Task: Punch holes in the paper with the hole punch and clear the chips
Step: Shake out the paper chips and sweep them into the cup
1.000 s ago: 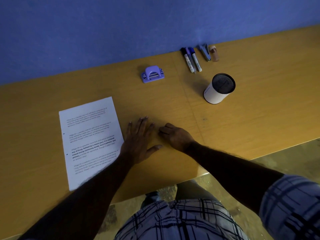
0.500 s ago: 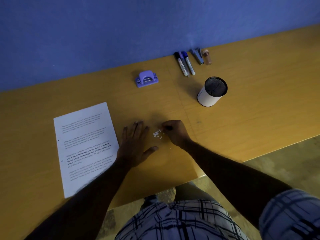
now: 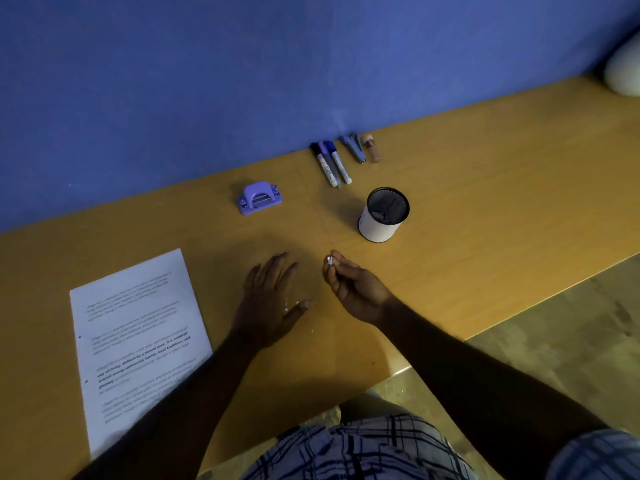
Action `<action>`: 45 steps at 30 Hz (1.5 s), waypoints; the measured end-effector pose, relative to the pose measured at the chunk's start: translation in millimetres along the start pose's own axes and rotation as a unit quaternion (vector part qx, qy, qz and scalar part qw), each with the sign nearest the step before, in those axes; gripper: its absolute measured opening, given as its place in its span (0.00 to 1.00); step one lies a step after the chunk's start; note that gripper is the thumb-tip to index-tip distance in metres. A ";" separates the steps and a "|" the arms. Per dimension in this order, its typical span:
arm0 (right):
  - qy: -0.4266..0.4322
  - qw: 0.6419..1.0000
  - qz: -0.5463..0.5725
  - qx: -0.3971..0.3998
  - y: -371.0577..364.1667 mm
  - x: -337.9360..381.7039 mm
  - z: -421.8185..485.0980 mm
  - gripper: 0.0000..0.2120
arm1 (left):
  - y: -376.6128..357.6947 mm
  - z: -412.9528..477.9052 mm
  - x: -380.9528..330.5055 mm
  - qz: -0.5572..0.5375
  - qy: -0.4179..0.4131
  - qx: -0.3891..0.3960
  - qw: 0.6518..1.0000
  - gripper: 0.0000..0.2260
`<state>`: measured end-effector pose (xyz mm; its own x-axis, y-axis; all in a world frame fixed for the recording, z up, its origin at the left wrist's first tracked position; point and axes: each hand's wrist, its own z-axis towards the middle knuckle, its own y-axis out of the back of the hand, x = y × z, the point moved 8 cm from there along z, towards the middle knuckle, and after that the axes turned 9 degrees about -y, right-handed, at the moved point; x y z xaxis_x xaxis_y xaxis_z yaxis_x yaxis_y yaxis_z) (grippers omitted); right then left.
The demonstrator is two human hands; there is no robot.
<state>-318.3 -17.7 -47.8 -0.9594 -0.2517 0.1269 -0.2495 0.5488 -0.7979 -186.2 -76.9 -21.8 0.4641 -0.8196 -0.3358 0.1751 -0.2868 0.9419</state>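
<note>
Pinching paper chips (image 3: 329, 260), the right hand (image 3: 353, 289) hovers — left hand (image 3: 272, 306) flat, fingers spread, empty.

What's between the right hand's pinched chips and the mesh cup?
Nothing: in the head view only bare desk separates the right hand, pinching chips, from the mesh cup.

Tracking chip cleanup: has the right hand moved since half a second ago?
Yes. The right hand has lifted off the desk, pinching chips, toward the cup.
</note>
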 end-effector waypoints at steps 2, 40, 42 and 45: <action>0.016 1.000 0.020 0.014 -7.8 22.0 -7.7 0.10 | 3.5 12.5 -6.2 -0.004 -0.006 -0.003 1.000 0.34; 0.253 0.397 -0.832 -0.292 -64.2 214.1 -35.5 0.11 | -2.5 94.5 -4.2 0.030 -0.009 0.051 0.998 0.37; 0.245 0.399 -0.839 -0.276 -66.1 214.6 -34.8 0.13 | -2.4 94.1 -3.3 0.030 -0.006 0.052 0.998 0.38; 0.262 0.430 -0.818 -0.277 -67.2 219.1 -37.5 0.15 | -2.4 94.4 -2.8 0.027 -0.003 0.055 0.998 0.38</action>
<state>-516.7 -79.9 55.7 0.6989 -0.5277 0.4827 -0.5007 0.1209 0.8571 -269.9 -120.7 -22.2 0.4647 -0.8386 -0.2843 0.0536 -0.2939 0.9543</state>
